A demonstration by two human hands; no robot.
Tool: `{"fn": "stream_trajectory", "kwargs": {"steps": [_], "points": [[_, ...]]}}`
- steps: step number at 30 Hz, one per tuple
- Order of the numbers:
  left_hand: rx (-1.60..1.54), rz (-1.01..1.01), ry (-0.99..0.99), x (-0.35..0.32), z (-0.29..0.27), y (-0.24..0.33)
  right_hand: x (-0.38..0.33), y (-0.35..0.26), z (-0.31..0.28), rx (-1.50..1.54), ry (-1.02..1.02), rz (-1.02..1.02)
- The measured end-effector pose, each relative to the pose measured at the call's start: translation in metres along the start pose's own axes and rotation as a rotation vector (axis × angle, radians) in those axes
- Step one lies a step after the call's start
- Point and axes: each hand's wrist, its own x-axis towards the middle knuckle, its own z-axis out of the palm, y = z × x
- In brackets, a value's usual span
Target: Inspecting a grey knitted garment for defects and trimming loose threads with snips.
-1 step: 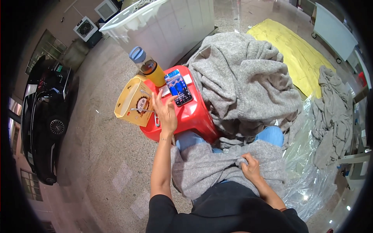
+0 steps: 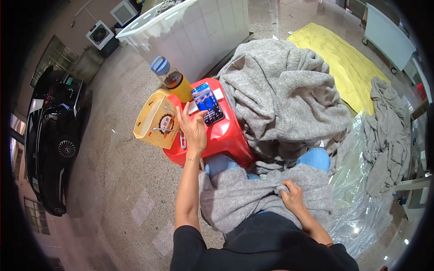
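My left hand (image 2: 194,132) hovers over the red stool (image 2: 226,135), fingers spread, the thumb near the lower left edge of a lit phone (image 2: 207,103). Beside its palm are thin metal pieces (image 2: 165,130) and a small loop-shaped handle (image 2: 183,141); whether the hand touches them I cannot tell. On my lap lies a grey knitted garment (image 2: 239,194), bunched in the middle. My right hand (image 2: 292,194) is closed on a gathered fold of it. In front of my knees rises a large heap of grey knitted fabric (image 2: 285,86).
On the stool stand a bottle (image 2: 178,83) with a blue lid and a yellow carton (image 2: 151,119). Behind is a white bin (image 2: 199,40). Yellow sheeting (image 2: 339,63), clear plastic (image 2: 361,217) and more grey fabric (image 2: 386,131) lie at right. A black car (image 2: 54,140) is at far left.
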Motion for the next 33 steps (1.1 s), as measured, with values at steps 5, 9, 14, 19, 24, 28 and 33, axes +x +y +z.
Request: {"fn": "stream_trajectory", "kwargs": {"steps": [5,9,14,19,24,28,33], "points": [[0.271,-0.047,-0.050,0.024,0.022,-0.018,-0.001,-0.001,-0.004,0.016,0.024,-0.019],[0.143,0.010,0.181,0.014,0.013,0.045,0.003,-0.006,-0.008,0.009,0.084,-0.047],[-0.750,0.206,-0.867,-0.090,-0.001,0.122,0.020,-0.037,-0.016,-0.023,0.063,-0.155],[-0.840,-0.327,-0.895,-0.160,0.001,0.132,0.032,-0.054,-0.041,-0.082,-0.084,-0.225],[-0.525,-0.335,-1.000,-0.153,-0.034,0.096,0.027,-0.025,-0.067,-0.225,-0.246,-0.103],[-0.838,-0.869,-0.753,-0.166,-0.036,0.082,0.032,-0.031,-0.077,0.043,-0.114,-0.033],[-1.490,-1.249,-0.573,-0.130,-0.031,0.128,0.051,-0.057,-0.084,0.129,0.010,-0.020]]}}
